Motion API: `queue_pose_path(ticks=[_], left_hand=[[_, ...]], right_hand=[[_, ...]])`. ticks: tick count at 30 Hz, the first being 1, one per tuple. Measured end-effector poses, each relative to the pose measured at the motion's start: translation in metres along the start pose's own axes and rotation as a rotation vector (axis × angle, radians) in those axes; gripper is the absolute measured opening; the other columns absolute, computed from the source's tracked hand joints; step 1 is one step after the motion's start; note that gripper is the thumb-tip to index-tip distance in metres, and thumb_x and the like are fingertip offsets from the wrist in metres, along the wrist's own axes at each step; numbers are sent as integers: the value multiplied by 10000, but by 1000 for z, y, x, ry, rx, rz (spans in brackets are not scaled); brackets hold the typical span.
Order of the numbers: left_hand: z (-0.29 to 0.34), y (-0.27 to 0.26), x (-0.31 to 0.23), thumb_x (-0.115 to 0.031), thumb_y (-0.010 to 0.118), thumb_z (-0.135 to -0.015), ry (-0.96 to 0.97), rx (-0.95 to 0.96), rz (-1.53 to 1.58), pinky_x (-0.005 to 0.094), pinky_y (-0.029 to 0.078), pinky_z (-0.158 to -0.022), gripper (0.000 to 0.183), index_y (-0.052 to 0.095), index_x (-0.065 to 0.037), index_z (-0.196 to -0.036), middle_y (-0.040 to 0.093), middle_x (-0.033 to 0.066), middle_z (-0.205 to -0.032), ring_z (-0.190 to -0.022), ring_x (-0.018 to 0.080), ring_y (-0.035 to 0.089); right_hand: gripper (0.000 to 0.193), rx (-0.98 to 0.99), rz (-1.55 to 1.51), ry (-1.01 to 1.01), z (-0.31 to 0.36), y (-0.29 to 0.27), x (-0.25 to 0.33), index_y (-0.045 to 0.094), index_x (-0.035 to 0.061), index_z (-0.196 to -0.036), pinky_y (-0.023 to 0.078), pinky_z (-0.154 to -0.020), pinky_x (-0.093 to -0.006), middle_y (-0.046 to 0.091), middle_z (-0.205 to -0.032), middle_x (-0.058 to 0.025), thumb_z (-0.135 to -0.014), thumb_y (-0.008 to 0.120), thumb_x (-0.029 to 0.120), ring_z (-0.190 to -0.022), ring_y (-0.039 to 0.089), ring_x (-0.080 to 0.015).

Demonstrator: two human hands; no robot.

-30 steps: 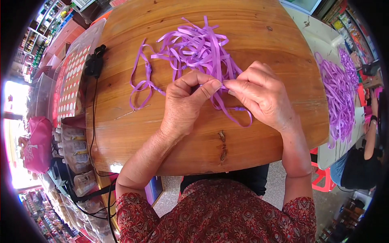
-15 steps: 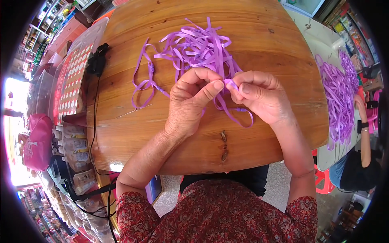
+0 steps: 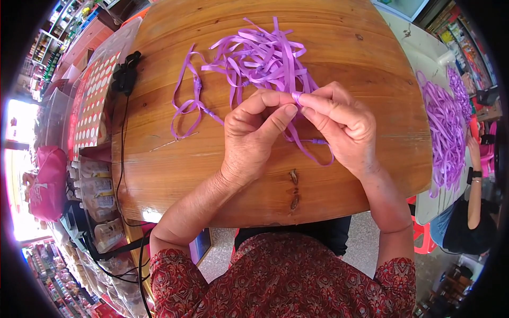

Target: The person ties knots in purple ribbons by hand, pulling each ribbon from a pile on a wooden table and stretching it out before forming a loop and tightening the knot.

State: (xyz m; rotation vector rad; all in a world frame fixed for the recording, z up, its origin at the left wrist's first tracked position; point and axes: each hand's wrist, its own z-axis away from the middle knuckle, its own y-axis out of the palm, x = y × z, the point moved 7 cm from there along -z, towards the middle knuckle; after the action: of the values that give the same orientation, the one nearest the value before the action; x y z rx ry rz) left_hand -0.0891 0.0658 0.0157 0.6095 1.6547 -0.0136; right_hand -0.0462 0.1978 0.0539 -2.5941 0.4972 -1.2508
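Above the wooden table (image 3: 212, 206), my left hand (image 3: 252, 130) pinches a purple ribbon (image 3: 296, 97) between thumb and forefinger. My right hand (image 3: 342, 124) meets it from the other side, its thumb and fingers closed on the same ribbon. Only a short bit shows between the fingertips. Beyond the hands lies a tangled heap of purple ribbons (image 3: 260, 58), with several small knotted parts. A knotted loop of ribbon (image 3: 197, 98) spreads out to the left of the heap. Another loop (image 3: 318, 142) hangs or lies below my right hand, with a dark purple wrapped part.
A thin needle-like metal tool (image 3: 172, 141) lies on the table at left. A black cable (image 3: 124, 138) runs down the left edge by a polka-dot box (image 3: 95, 108). At right, a white table (image 3: 424, 209) bears more purple ribbons (image 3: 444, 132); another person's arm (image 3: 474, 196) reaches there.
My right hand has turned, and its fingers have closed in against my left fingertips. Less of the ribbon shows between the hands. The left hand has barely moved.
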Motion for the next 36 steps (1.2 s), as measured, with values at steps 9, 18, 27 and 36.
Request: queue_pose_path(ticks=[9, 18, 27, 36], left_hand=[[4, -1, 9, -12, 680, -835, -67, -10, -26, 184, 434, -665, 95, 650, -28, -924, 587, -35, -834, -756, 33, 512], [5, 3, 4, -39, 614, -891, -141, 76, 85, 180, 426, -683, 45, 626, -21, -931, 611, -22, -846, -773, 36, 525], [5, -1, 13, -63, 615, -891, -344, 24, 115, 195, 432, -672, 70, 635, -1, -917, 623, -3, -833, -756, 54, 537], [0, -8, 21, -46, 665, -846, -482, 146, 97, 199, 433, -635, 75, 645, 6, -897, 624, 7, -804, -715, 63, 537]], right_hand=[[250, -40, 372, -233, 1, 2, 21, 674, 10, -943, 447, -589, -285, 607, -789, -67, -713, 704, -82, -673, 545, -195], [195, 75, -321, 368, 5, 7, -15, 620, -7, -1049, 481, -790, -229, 628, -897, -20, -860, 599, -52, -874, 579, -82], [279, 57, 344, -186, 0, 5, 17, 681, 17, -957, 430, -646, -295, 598, -801, -73, -697, 678, -83, -716, 539, -220], [407, 166, 502, -444, 0, 4, 31, 696, 25, -990, 457, -670, -320, 600, -784, -38, -583, 711, 41, -759, 556, -207]])
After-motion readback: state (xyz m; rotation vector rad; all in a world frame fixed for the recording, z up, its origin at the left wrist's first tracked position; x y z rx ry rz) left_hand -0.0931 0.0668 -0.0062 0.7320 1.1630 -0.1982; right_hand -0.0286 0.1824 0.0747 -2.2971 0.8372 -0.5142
